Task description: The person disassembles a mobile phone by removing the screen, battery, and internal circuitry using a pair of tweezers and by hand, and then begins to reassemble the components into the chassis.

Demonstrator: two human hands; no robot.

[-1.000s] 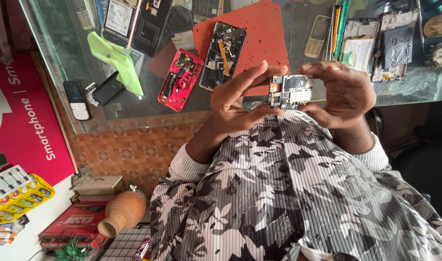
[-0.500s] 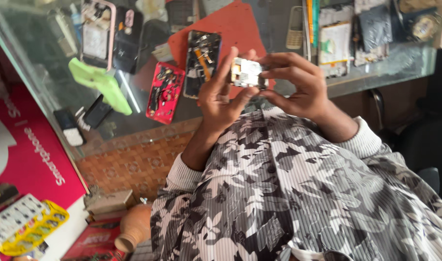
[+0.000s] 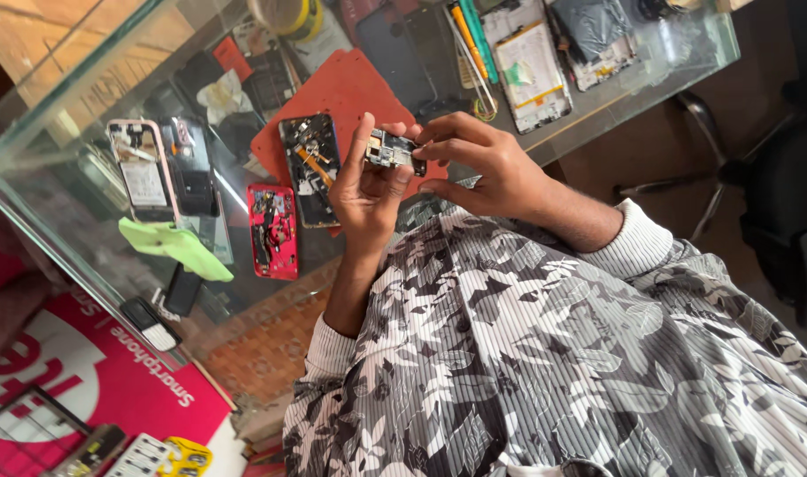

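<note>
Circuit board (image 3: 393,150), small and grey, sits pinched between both hands, held up in the air above the red mat (image 3: 355,88). The left hand (image 3: 368,181) has its thumb and fingers closed on the board from the left and below. The right hand (image 3: 483,168) has its fingertips pressed on the board's right end.

Just left of the board, an open black phone (image 3: 308,168) lies on the mat with its insides showing. Farther left of the board lies an open red phone (image 3: 272,231), then a green cloth (image 3: 178,249) and a pink-edged phone (image 3: 143,172). All these rest on a glass counter (image 3: 94,97). Up and right of the board lie thin tools (image 3: 469,40) and a white phone part (image 3: 531,75). Nothing sits between the hands and the board.
</note>
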